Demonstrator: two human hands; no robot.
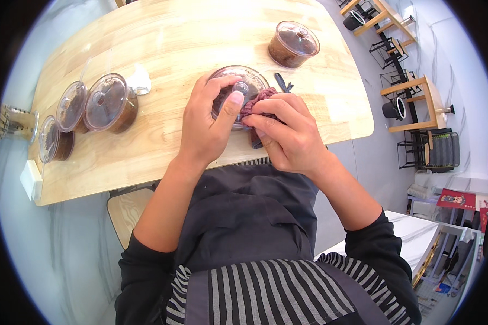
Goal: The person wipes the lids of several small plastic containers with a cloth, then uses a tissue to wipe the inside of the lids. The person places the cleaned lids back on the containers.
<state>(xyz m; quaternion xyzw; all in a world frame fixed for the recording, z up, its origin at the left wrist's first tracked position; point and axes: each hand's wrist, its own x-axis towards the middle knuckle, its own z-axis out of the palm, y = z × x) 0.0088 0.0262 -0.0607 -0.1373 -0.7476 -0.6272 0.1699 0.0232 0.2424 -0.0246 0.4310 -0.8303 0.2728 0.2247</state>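
A round glass pot (226,92) with a clear knobbed lid and dark contents sits near the table's front edge. My left hand (211,118) rests on the left side of its lid, thumb and fingers around the clear knob. Bunched in the fingers of my right hand (286,130) is a reddish-brown cloth (264,99), which touches the lid's right side. Part of a dark cloth hangs below it. Just behind my right hand lies a dark knotted strap (284,83). The underside of the pot is hidden by my hands.
Another lidded pot (291,48) stands at the back right of the wooden table (166,53). Several lidded pots, one the largest (110,103), stand close together at the left, beside a crumpled white tissue (140,80). A white box (31,180) is at the left corner. A stool (130,209) is below.
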